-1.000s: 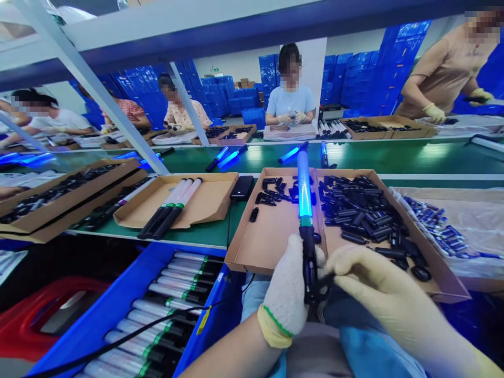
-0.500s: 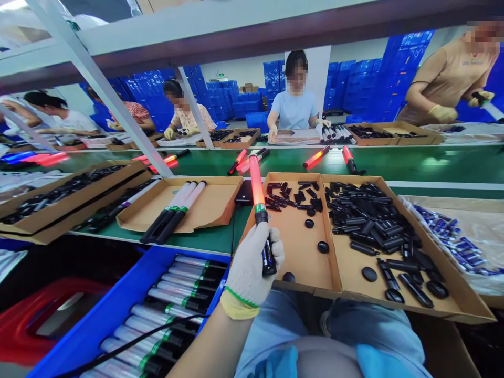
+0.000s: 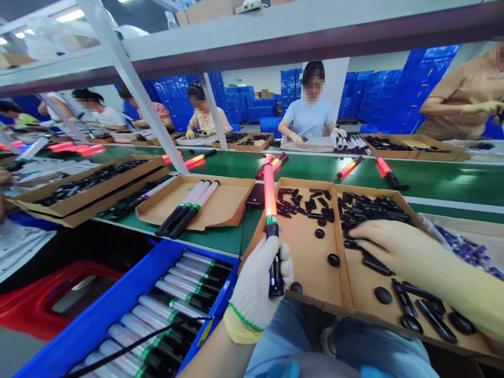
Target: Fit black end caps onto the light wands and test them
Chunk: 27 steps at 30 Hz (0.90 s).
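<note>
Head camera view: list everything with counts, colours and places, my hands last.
Lit wand: 1, red, in left hand.
Belt: 1, green, across middle.
Belt wands: several, red, on belt.
Left tray: 1, brown, left of centre.
Tray wands: 3, white and black, in left tray.
Box: 1, black, right of left tray.
Right trays: 2, brown, right of centre.
Parts: many, black, in right trays.
Cylinders: many, bluish, far right.
Bin: 1, blue, lower left.
Bin wands: many, white and black, in bin.
Plastic item: 1, red, lower left.
People: several, variously clothed, beyond belt.
Crates: many, blue, background.
Frame: 1, whitish, overhead.
Left hand: 1, white glove, holding lit wand.
Right hand: 1, pale-yellow glove, over parts.
</note>
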Each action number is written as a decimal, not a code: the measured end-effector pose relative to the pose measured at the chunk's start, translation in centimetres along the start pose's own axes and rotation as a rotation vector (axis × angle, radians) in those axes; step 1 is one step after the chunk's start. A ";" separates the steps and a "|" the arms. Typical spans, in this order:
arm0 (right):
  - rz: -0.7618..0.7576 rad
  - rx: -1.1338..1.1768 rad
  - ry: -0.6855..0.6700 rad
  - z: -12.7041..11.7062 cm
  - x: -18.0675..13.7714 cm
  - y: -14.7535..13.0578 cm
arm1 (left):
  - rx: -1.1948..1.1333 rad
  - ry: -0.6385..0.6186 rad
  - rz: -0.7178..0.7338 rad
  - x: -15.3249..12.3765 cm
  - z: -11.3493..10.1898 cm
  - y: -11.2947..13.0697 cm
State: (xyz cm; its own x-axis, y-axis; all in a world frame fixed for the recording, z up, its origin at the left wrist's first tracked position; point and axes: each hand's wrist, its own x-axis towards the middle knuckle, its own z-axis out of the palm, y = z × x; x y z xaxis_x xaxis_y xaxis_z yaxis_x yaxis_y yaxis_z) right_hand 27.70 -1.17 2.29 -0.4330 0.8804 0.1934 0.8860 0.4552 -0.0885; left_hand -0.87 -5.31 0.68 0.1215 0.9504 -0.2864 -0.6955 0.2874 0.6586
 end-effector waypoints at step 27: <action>-0.100 0.275 -0.228 8.0 6.3 -6.7 | -0.096 -0.003 0.050 -1.4 -2.4 2.1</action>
State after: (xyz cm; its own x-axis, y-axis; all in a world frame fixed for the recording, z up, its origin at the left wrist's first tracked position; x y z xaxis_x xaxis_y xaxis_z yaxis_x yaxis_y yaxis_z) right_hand 17.66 2.40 -3.69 -0.5688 0.8225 -0.0053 0.7730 0.5323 -0.3452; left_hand -4.20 -6.28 0.81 0.0869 0.9637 -0.2526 -0.7655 0.2269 0.6021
